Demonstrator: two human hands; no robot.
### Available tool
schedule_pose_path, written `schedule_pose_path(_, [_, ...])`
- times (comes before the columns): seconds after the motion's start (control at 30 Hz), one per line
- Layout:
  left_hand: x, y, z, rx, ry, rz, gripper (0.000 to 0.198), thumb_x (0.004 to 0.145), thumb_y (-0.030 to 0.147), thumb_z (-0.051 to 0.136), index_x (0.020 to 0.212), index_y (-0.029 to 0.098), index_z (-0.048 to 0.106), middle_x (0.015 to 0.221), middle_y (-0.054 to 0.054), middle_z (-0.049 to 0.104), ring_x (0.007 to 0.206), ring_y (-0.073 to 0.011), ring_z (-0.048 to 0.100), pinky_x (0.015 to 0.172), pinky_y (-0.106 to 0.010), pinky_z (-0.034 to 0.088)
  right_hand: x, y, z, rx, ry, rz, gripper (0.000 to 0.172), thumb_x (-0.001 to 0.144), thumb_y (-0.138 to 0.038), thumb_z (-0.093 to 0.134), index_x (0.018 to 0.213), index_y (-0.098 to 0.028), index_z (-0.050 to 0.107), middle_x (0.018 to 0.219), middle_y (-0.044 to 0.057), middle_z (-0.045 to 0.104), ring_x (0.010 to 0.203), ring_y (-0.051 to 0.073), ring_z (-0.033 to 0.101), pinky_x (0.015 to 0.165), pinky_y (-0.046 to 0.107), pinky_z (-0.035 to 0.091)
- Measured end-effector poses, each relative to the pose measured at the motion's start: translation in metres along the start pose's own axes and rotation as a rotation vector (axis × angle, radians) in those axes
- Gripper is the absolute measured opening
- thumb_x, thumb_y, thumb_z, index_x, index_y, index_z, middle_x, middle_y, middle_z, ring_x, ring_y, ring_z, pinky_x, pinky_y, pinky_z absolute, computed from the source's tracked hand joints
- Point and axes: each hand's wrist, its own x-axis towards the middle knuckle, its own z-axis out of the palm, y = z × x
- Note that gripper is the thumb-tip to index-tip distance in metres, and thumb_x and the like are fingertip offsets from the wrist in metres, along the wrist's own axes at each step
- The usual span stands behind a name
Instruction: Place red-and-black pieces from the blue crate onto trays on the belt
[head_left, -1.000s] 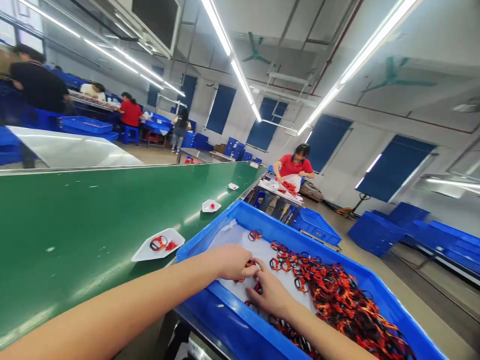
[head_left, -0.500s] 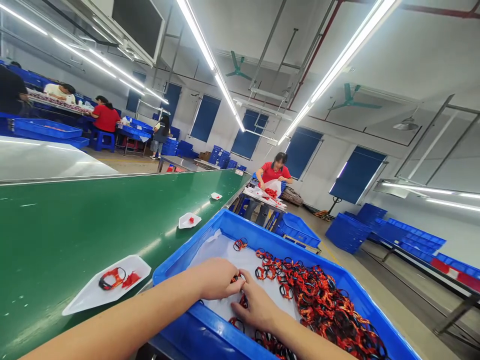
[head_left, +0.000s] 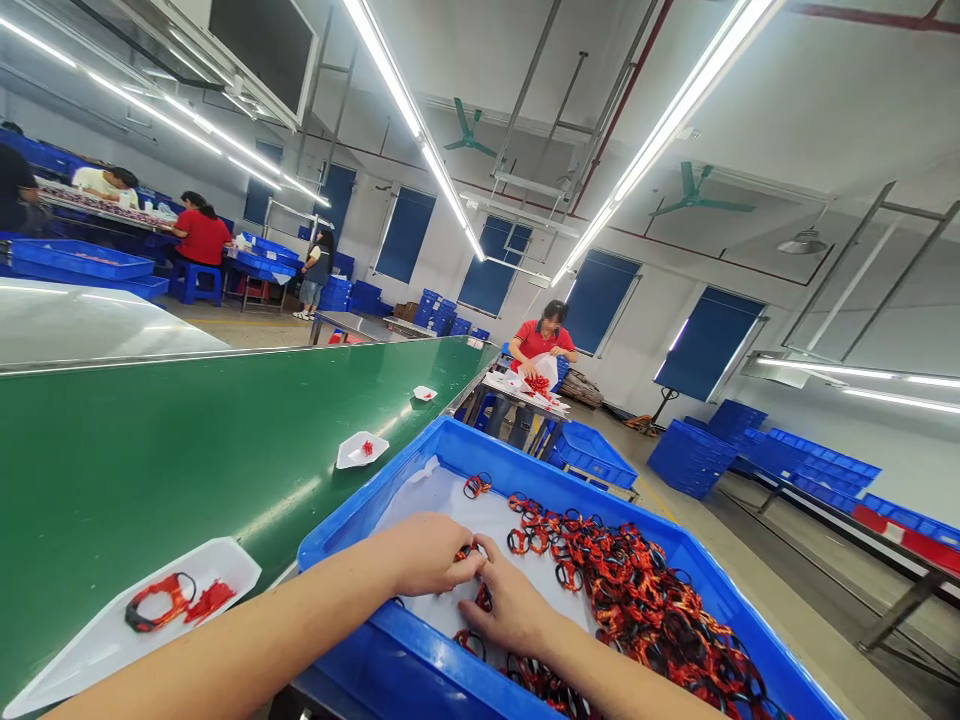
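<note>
The left hand (head_left: 427,555) and right hand (head_left: 510,605) worked together inside a blue crate (head_left: 525,462). The left fingers closed on a small red-and-black loop (head_left: 466,552); the right fingers curled just beside it, their grip unclear. A heap of loops (head_left: 630,600) lay beside them on white lining.

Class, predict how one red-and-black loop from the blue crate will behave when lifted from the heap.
The red-and-black loops are probably light and floppy, since they slump in a loose heap in the blue crate. One lifted from the heap may snag neighbours, as many look interlaced.
</note>
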Motion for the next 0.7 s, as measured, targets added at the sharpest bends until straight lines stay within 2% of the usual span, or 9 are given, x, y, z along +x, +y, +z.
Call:
schedule_pose_path(0.1, [0.001, -0.002, 0.003, 0.022, 0.028, -0.011, 0.040, 0.085, 0.046, 0.040, 0.086, 0.017, 0.068, 0.072, -0.010, 0.070, 0.066, -0.0239, 0.063, 0.057, -0.030, 0.040, 0.000, 0.002, 0.002, -0.006, 0.003, -0.005, 0.050, 0.072, -0.020, 0.058, 0.121, -0.019, 0.050, 0.137, 0.012, 0.035, 0.113, 0.025, 0.051, 0.098, 0.036, 0.039])
schedule_pose_path(0.2, [0.003, -0.001, 0.005, -0.023, 0.103, -0.014, 0.038, 0.083, 0.047, 0.045, 0.075, 0.017, 0.066, 0.067, -0.009, 0.066, 0.061, -0.0214, 0.059, 0.057, -0.030, 0.039, 0.000, 0.003, 0.004, -0.013, 0.020, -0.026, 0.052, 0.071, -0.018, 0.057, 0.123, -0.020, 0.049, 0.137, 0.012, 0.037, 0.117, 0.025, 0.048, 0.100, 0.036, 0.037])
schedule_pose_path(0.3, [0.005, -0.001, -0.003, -0.441, 0.267, -0.070, 0.035, 0.080, 0.043, 0.051, 0.058, 0.016, 0.061, 0.052, -0.004, 0.057, 0.053, -0.0165, 0.052, 0.057, -0.028, 0.037, -0.002, 0.003, 0.005, -0.018, 0.007, -0.029, 0.047, 0.073, -0.018, 0.056, 0.119, -0.021, 0.050, 0.136, 0.010, 0.037, 0.114, 0.023, 0.050, 0.098, 0.035, 0.038])
schedule_pose_path(0.37, [0.006, -0.008, -0.016, -0.735, 0.373, -0.155, 0.040, 0.082, 0.043, 0.048, 0.055, 0.016, 0.058, 0.048, -0.001, 0.053, 0.047, -0.0127, 0.047, 0.053, -0.026, 0.037, -0.003, 0.003, 0.005, -0.029, -0.011, -0.012, 0.041, 0.075, -0.020, 0.055, 0.115, -0.021, 0.052, 0.138, 0.010, 0.035, 0.111, 0.022, 0.052, 0.096, 0.035, 0.040])
schedule_pose_path(0.43, [0.005, -0.026, -0.034, -0.863, 0.461, -0.265, 0.047, 0.087, 0.048, 0.036, 0.058, 0.017, 0.056, 0.048, 0.000, 0.052, 0.041, -0.0098, 0.041, 0.044, -0.023, 0.033, -0.004, 0.003, 0.004, -0.039, -0.022, 0.005, 0.039, 0.076, -0.022, 0.055, 0.115, -0.021, 0.052, 0.138, 0.011, 0.035, 0.108, 0.022, 0.054, 0.095, 0.034, 0.041])
schedule_pose_path(0.5, [0.001, -0.053, -0.051, -0.929, 0.589, -0.405, 0.047, 0.089, 0.050, 0.027, 0.068, 0.018, 0.054, 0.054, 0.001, 0.052, 0.037, -0.0081, 0.035, 0.038, -0.021, 0.027, -0.003, 0.003, 0.004, -0.044, -0.029, 0.016, 0.040, 0.076, -0.023, 0.055, 0.115, -0.021, 0.052, 0.137, 0.011, 0.035, 0.106, 0.022, 0.056, 0.094, 0.034, 0.042])
schedule_pose_path(0.57, [-0.004, -0.085, -0.062, -0.974, 0.682, -0.559, 0.040, 0.089, 0.050, 0.032, 0.078, 0.018, 0.053, 0.062, 0.000, 0.056, 0.038, -0.0070, 0.036, 0.037, -0.020, 0.027, -0.002, 0.004, 0.004, -0.050, -0.029, 0.026, 0.040, 0.076, -0.024, 0.055, 0.116, -0.021, 0.051, 0.137, 0.011, 0.035, 0.105, 0.022, 0.056, 0.093, 0.035, 0.042])
schedule_pose_path(0.63, [-0.010, -0.115, -0.065, -0.991, 0.712, -0.743, 0.035, 0.088, 0.047, 0.038, 0.080, 0.016, 0.051, 0.062, 0.000, 0.055, 0.037, -0.0065, 0.038, 0.036, -0.019, 0.029, -0.002, 0.005, 0.004, -0.051, -0.022, 0.034, 0.040, 0.076, -0.026, 0.055, 0.116, -0.021, 0.052, 0.137, 0.011, 0.035, 0.107, 0.024, 0.055, 0.093, 0.036, 0.042])
schedule_pose_path(0.7, [-0.017, -0.137, -0.059, -0.977, 0.707, -0.909, 0.033, 0.089, 0.044, 0.041, 0.081, 0.015, 0.052, 0.061, 0.001, 0.054, 0.039, -0.0065, 0.040, 0.038, -0.019, 0.033, -0.002, 0.006, 0.005, -0.045, -0.016, 0.038, 0.041, 0.076, -0.026, 0.056, 0.116, -0.021, 0.052, 0.137, 0.011, 0.035, 0.108, 0.024, 0.055, 0.093, 0.036, 0.043])
